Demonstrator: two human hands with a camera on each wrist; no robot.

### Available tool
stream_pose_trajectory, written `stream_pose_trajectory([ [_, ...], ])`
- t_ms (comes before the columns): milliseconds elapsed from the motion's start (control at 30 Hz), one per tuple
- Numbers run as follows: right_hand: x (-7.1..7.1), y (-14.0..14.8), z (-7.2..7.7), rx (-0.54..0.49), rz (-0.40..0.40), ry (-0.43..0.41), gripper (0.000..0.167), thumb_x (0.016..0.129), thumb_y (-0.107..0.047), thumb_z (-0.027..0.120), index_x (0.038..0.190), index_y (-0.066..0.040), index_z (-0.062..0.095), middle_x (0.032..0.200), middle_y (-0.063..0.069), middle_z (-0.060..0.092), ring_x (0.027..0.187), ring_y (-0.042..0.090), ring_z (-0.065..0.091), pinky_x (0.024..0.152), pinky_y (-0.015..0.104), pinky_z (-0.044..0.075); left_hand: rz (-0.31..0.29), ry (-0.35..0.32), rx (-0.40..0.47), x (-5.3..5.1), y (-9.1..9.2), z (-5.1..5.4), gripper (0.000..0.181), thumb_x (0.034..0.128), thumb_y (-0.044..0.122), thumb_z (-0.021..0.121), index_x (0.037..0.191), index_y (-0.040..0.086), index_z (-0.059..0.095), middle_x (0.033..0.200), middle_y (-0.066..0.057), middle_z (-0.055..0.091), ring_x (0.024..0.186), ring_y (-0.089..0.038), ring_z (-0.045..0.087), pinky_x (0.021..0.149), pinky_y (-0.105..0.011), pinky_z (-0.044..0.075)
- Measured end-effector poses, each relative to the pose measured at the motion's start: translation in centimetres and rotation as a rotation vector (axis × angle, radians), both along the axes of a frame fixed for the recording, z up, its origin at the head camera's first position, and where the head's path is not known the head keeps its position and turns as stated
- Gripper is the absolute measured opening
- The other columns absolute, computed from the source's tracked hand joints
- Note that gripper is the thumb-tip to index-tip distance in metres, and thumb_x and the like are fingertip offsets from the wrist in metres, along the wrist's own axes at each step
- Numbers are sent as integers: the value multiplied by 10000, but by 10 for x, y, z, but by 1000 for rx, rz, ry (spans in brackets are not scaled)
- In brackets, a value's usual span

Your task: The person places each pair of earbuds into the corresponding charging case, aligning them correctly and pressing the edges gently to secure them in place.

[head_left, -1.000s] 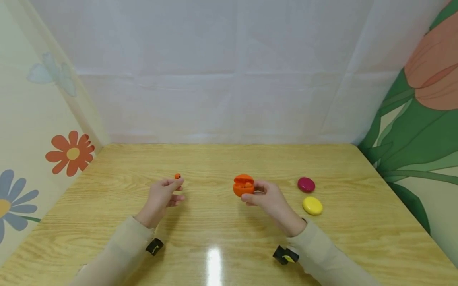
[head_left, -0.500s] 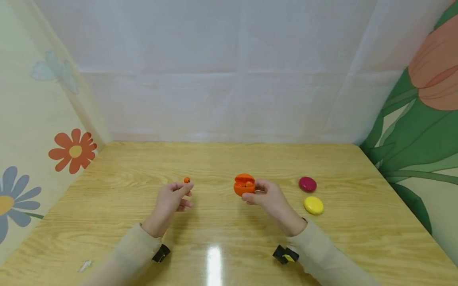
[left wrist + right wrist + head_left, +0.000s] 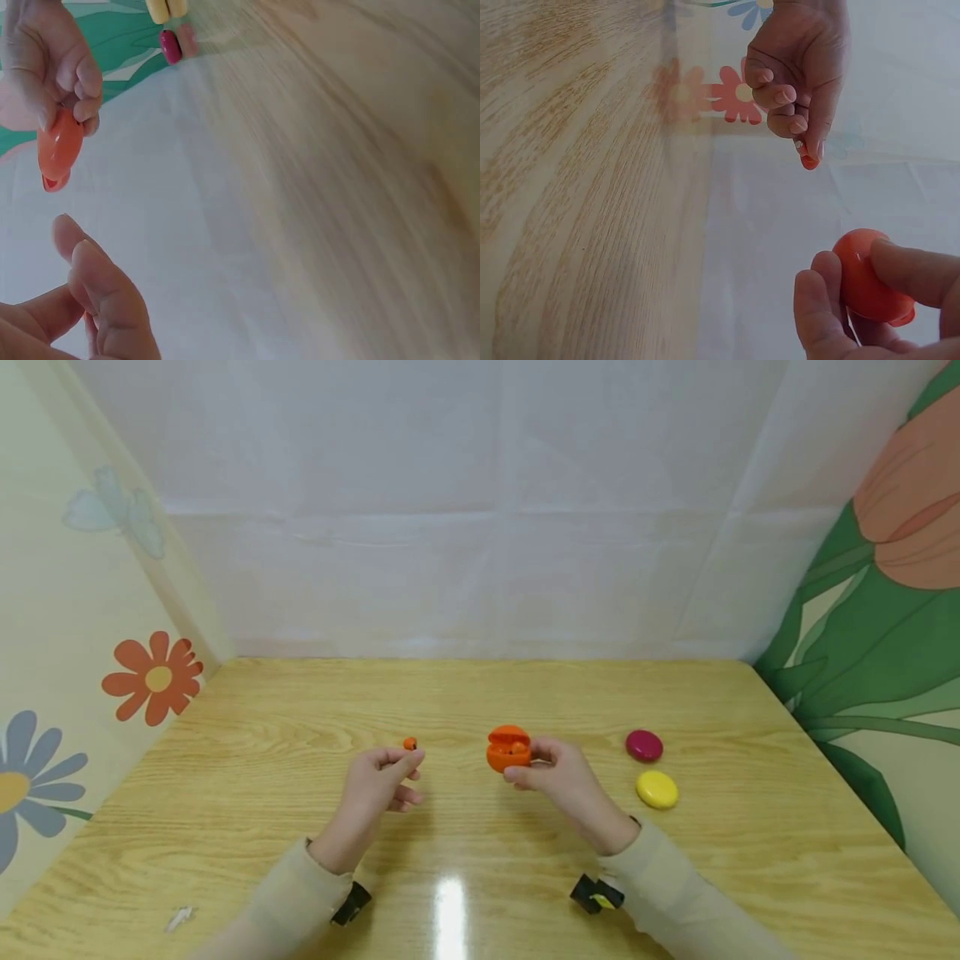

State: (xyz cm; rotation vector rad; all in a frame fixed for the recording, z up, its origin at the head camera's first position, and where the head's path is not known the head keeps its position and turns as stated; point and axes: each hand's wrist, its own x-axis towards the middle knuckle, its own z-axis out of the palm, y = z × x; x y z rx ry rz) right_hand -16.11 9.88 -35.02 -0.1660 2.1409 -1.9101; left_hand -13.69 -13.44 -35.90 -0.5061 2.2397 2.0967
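Note:
An orange earbud case (image 3: 508,757) with its lid raised is held above the table by my right hand (image 3: 562,774), thumb in front and fingers behind. One orange earbud shows inside it. To its left, my left hand (image 3: 378,785) pinches a small orange earbud (image 3: 410,743) between thumb and forefinger. The right wrist view shows this loose earbud (image 3: 810,160) at the fingertips, apart from the case (image 3: 871,277). From the left wrist the case (image 3: 60,148) appears edge-on; the pinched earbud is hidden there.
A magenta round case (image 3: 644,745) and a yellow round case (image 3: 657,789) lie on the wooden table (image 3: 465,693) right of my right hand. A small white scrap (image 3: 179,918) is at the front left. A white sheet (image 3: 480,510) hangs behind the table.
My left hand has moved to the right with the earbud, closer to the case. The right hand and the open case have stayed almost still.

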Motion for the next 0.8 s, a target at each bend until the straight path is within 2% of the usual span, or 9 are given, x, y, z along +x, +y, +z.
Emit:
stream_pose_trajectory([
  [267,1,-2,3,10,-7,-7,301,881,6,687,1138,125,585,1089,187,641,861,179,657,778,326,551,-18,25,14,3,12,1,186,920,163,691,927,-15,640,702,-36,606,450,-132,598,445,-220,469],
  [800,3,-5,-2,12,-20,20,261,870,12,693,1095,117,611,1043,161,667,823,172,661,766,336,553,-55,70,31,5,28,6,187,912,149,700,933,-32,655,693,-66,615,443,-134,592,435,-227,466],
])
